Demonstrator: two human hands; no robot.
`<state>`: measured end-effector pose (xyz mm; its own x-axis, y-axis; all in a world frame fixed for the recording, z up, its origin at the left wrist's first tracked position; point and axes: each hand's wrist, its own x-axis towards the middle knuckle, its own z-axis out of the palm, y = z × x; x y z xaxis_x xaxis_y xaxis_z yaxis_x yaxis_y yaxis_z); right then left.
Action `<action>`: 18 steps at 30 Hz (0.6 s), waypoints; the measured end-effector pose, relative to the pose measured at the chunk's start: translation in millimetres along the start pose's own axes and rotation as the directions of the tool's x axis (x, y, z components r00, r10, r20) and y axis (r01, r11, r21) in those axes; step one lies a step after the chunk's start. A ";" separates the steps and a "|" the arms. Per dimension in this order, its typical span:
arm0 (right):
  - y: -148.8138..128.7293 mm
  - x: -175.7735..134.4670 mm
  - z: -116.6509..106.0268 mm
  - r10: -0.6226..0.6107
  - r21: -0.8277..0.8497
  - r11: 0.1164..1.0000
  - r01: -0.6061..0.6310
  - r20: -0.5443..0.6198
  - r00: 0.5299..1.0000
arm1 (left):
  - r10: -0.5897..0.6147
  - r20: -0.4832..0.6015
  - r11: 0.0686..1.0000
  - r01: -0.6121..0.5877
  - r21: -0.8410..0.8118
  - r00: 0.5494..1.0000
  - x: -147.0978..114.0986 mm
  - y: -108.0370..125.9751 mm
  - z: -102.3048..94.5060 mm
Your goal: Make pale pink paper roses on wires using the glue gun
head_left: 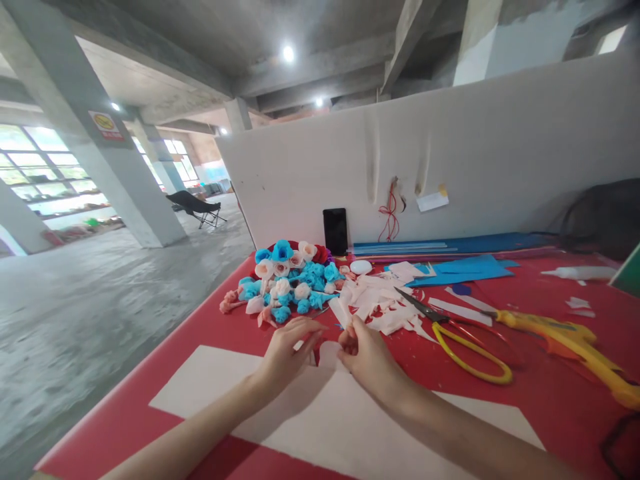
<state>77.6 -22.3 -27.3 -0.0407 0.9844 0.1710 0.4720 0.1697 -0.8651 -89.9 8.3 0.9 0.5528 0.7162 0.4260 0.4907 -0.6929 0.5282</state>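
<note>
Between my hands is a small pale pink piece of paper [329, 355] with a rounded top edge. My right hand [367, 357] is closed, its fingers curled and pinching the paper's right side. My left hand [291, 348] bends in from the other side, thumb and fingers closed on the paper's left edge; its fingertips are partly hidden. Below both hands lies a large pale pink sheet [310, 413]. Just beyond them is a heap of pale pink paper scraps [380, 300]. Blue, pink and white paper flowers [285, 283] are piled to the left of the scraps.
Scissors [440, 320] with one yellow and one red handle lie right of the scraps. Farther right is a yellow glue gun [555, 330]. Blue sheets [465, 269] and a glue bottle [583, 273] sit behind. A black phone [335, 231] leans against the white panel [300, 180].
</note>
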 end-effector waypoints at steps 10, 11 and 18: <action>-29.6 12.0 -59.0 0.022 0.245 0.969 0.042 -0.252 0.967 | -0.077 0.033 0.996 0.075 0.036 0.997 3.1 15.3 -6.6; -30.8 10.6 -66.9 0.035 0.281 0.959 0.037 -0.247 0.968 | -0.073 0.050 0.997 0.071 0.036 0.996 4.1 18.0 -3.9; -14.1 -22.2 -91.6 0.097 0.518 0.855 0.001 -0.162 0.982 | 0.115 0.208 0.990 -0.129 0.058 0.971 -32.6 58.2 -15.5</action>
<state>152.5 -50.8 24.2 0.1487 0.9758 0.1605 -0.0525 0.1698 -0.9841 -89.8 -54.1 29.1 0.7333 0.5989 0.3217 0.4534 -0.7835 0.4250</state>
